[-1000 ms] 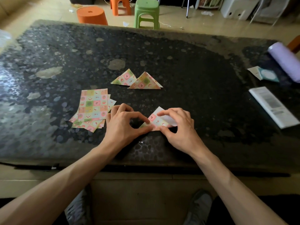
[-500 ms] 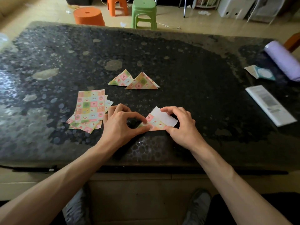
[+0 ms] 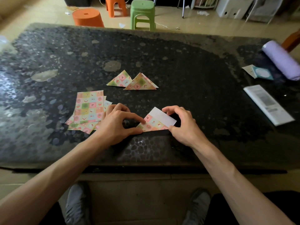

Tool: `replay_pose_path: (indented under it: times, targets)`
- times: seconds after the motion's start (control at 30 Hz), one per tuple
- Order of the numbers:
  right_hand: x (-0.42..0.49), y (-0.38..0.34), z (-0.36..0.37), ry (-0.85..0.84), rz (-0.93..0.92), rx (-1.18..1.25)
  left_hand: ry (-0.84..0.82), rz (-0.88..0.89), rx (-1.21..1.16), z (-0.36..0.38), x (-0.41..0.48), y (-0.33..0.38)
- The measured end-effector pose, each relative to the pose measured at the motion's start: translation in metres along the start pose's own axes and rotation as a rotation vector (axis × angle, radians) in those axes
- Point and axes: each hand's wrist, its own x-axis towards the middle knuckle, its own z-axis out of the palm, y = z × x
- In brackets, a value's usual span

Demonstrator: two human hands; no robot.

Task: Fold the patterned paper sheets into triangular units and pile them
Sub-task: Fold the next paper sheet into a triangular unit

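Bare table (image 3: 203,98) runs from the triangles (image 3: 132,82) right to the booklet (image 3: 267,104). At the near edge, sheets (image 3: 88,109), left hand (image 3: 115,127), paper (image 3: 154,124) and right hand (image 3: 183,127) lie close together.

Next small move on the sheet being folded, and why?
Probably the right hand folds the white flap over and creases it. The left hand pinches the half-folded sheet at its left corner, and the flap's plain reverse shows, unlike the two finished triangles.

Two folded triangles (image 3: 120,80), one half-folded sheet (image 3: 156,121), three stools (image 3: 142,12).
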Motion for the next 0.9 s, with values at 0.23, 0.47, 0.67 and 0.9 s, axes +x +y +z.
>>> replay_pose_path:
  times: [0.23,0.47,0.67,0.9]
  targets:
    - [-0.002,0.005,0.001,0.126,-0.049,-0.132,0.015,0.116,0.037,0.000,0.004,-0.011]
    - [-0.004,0.008,0.007,0.192,-0.134,-0.235,0.159,0.211,0.193,-0.015,0.013,-0.025]
    - [-0.006,0.013,0.020,0.266,-0.297,-0.407,0.246,0.261,0.259,0.006,0.000,-0.003]
    - [-0.009,0.011,0.027,0.239,-0.386,-0.342,0.186,0.347,0.347,0.015,-0.004,0.000]
